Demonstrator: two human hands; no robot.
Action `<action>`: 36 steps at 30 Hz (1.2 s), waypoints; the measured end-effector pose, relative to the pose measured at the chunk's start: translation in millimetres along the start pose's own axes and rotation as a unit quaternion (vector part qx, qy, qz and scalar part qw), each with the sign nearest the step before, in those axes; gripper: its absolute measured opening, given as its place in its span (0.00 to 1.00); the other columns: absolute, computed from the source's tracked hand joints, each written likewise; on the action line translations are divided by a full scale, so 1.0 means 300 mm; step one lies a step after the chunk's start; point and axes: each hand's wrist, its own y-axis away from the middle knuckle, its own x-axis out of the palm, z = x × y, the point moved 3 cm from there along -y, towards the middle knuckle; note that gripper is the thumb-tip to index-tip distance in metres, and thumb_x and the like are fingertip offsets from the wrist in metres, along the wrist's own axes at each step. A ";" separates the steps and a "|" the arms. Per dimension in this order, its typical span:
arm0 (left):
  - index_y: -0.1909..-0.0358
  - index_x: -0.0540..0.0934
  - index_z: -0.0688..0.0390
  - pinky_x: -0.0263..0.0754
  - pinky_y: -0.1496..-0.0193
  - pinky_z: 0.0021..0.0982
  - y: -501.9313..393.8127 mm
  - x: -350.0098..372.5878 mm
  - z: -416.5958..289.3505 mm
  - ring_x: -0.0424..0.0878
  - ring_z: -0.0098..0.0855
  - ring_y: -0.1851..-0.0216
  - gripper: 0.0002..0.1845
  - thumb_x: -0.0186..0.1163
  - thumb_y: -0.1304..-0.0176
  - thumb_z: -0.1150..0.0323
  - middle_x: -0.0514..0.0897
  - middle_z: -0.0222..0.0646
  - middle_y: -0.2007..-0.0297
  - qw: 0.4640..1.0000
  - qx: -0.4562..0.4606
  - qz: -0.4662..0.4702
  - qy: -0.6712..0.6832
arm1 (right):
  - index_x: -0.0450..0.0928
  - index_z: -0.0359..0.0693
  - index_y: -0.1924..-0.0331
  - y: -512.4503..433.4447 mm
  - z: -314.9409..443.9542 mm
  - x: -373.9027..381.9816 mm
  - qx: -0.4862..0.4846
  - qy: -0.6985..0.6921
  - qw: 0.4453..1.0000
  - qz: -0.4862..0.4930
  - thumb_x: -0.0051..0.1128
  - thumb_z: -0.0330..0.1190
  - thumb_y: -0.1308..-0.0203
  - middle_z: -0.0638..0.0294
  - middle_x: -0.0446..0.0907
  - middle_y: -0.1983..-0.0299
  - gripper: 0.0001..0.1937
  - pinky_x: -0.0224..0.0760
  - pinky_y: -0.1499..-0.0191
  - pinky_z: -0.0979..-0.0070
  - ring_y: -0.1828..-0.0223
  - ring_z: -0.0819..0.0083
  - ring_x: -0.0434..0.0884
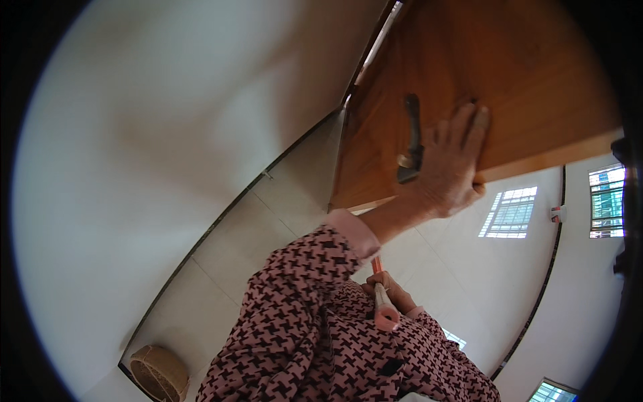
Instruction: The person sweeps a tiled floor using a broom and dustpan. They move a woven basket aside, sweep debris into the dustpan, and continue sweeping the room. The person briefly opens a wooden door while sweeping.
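Note:
My left hand [449, 156] lies blurred over the face of a brown wooden door [532, 85], its fingers spread and its thumb bent near the door's pale edge. Just left of those fingers is a dark metal lever handle [414, 135], which the hand does not appear to grasp. Close to my body, my right hand [394, 294] is closed around a pole [384, 301]. The pole has a pink end with a hole, pointing towards me, and an orange length past the fist. Its far end is hidden behind my left sleeve.
A white wall [150, 151] with a dark skirting strip runs along the left. A brown basket [159, 373] stands at its lower corner. Pale floor tiles [452, 261] reflect a barred window [606, 201] on the right. A small red-and-white container [557, 214] sits by the right-hand skirting.

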 end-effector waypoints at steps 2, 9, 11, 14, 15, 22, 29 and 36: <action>0.30 0.53 0.66 0.54 0.39 0.49 0.011 0.008 -0.043 0.64 0.49 0.43 0.58 0.73 0.68 0.68 0.59 0.54 0.37 1.000 0.021 -0.020 -0.011 | 0.68 0.34 0.86 -0.002 0.019 0.046 -0.012 -0.062 0.998 0.024 0.62 0.32 0.47 0.55 0.66 0.88 0.17 0.61 0.77 0.69 0.85 0.69 0.65; 0.28 0.50 0.61 0.54 0.44 0.50 0.050 0.107 -0.089 0.64 0.48 0.45 0.60 0.75 0.65 0.67 0.54 0.54 0.34 0.998 0.040 0.032 -0.022 | 0.69 0.35 0.85 -0.011 0.003 0.154 0.004 -0.073 0.996 0.045 0.63 0.32 0.50 0.55 0.68 0.86 0.16 0.63 0.73 0.68 0.82 0.67 0.67; 0.28 0.50 0.60 0.54 0.44 0.52 0.049 0.130 -0.099 0.63 0.49 0.44 0.59 0.75 0.63 0.67 0.54 0.54 0.34 0.998 0.053 0.007 -0.036 | 0.69 0.35 0.84 -0.010 -0.016 0.152 0.007 -0.076 0.996 0.050 0.63 0.32 0.51 0.55 0.68 0.85 0.15 0.63 0.72 0.67 0.82 0.66 0.68; 0.29 0.53 0.56 0.55 0.42 0.53 0.053 0.156 -0.096 0.62 0.48 0.41 0.49 0.69 0.53 0.70 0.55 0.50 0.34 0.992 0.067 0.101 0.044 | 0.69 0.35 0.84 -0.017 -0.044 0.130 0.013 -0.094 0.995 0.037 0.63 0.31 0.52 0.55 0.68 0.85 0.14 0.64 0.70 0.67 0.80 0.65 0.69; 0.30 0.56 0.56 0.57 0.42 0.51 0.065 0.144 -0.085 0.63 0.47 0.41 0.45 0.68 0.49 0.70 0.57 0.49 0.34 0.986 0.065 0.126 0.092 | 0.69 0.35 0.84 -0.019 -0.050 0.118 0.014 -0.100 0.994 0.029 0.63 0.31 0.52 0.55 0.68 0.84 0.14 0.65 0.70 0.67 0.80 0.65 0.70; 0.57 0.80 0.68 0.74 0.51 0.38 0.207 -0.110 -0.002 0.82 0.42 0.58 0.26 0.53 0.33 0.51 0.83 0.44 0.63 0.752 -0.193 0.336 0.534 | 0.69 0.36 0.82 -0.087 -0.065 -0.014 0.021 -0.194 0.972 -0.128 0.64 0.31 0.55 0.55 0.69 0.82 0.13 0.67 0.65 0.66 0.77 0.63 0.72; 0.74 0.77 0.62 0.75 0.76 0.36 0.408 -0.320 -0.317 0.78 0.34 0.81 0.28 0.62 0.40 0.43 0.80 0.37 0.78 0.843 -0.093 0.138 0.511 | 0.80 0.41 0.71 -0.164 -0.085 -0.008 -0.081 0.127 0.983 0.105 0.63 0.32 0.61 0.54 0.78 0.70 0.10 0.70 0.60 0.58 0.64 0.53 0.78; 0.78 0.70 0.58 0.64 0.85 0.26 0.519 -0.309 -0.527 0.71 0.26 0.87 0.26 0.63 0.41 0.44 0.73 0.27 0.85 0.922 0.036 0.147 0.356 | 0.71 0.39 0.81 -0.241 0.010 0.184 -0.262 0.021 0.961 -0.086 0.59 0.33 0.50 0.53 0.73 0.81 0.11 0.65 0.72 0.61 0.77 0.55 0.74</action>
